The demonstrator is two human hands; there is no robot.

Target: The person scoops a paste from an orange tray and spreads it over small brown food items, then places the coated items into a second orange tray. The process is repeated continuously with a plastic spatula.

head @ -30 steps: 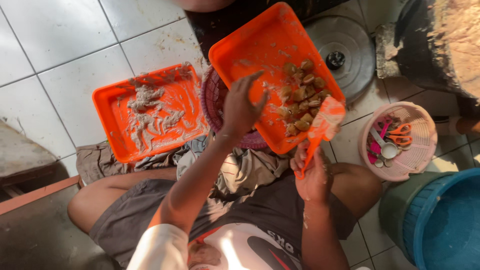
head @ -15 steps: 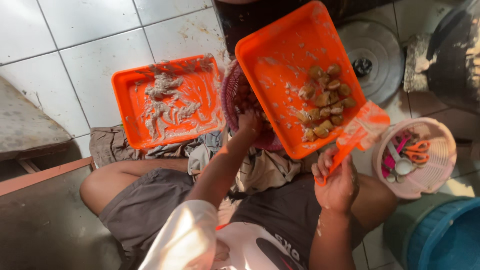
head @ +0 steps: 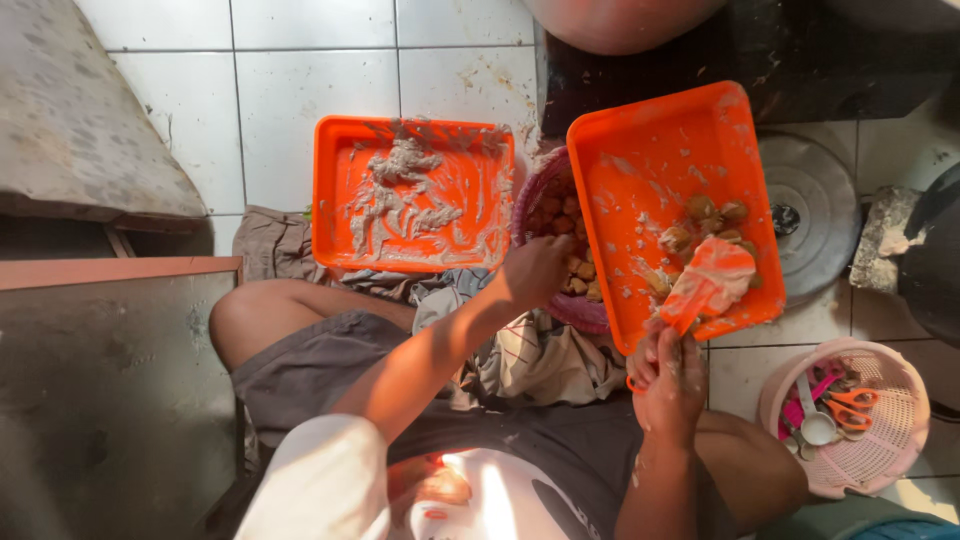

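Observation:
I sit on a tiled floor with two orange trays in front of me. My left hand [head: 535, 272] reaches into a pink basket [head: 585, 312] of brown fried pieces [head: 560, 215], its fingers closed among them. My right hand [head: 668, 375] grips the handle of an orange spatula [head: 705, 280], whose blade rests on the right orange tray [head: 650, 150]. That tray lies over the basket and carries a few brown pieces [head: 712, 222] and paste smears. The left orange tray [head: 410, 195] lies flat on the floor, smeared with grey paste.
A round metal lid [head: 815, 215] lies right of the tilted tray. A pink basket with scissors and utensils [head: 850, 415] stands at lower right. A cloth [head: 545, 355] covers my lap. A grey slab [head: 75, 110] and a step edge are at left.
My left hand moved from the right tray down into the pink basket. The right tray has come down flatter, and the spatula now rests on it. The view has shifted.

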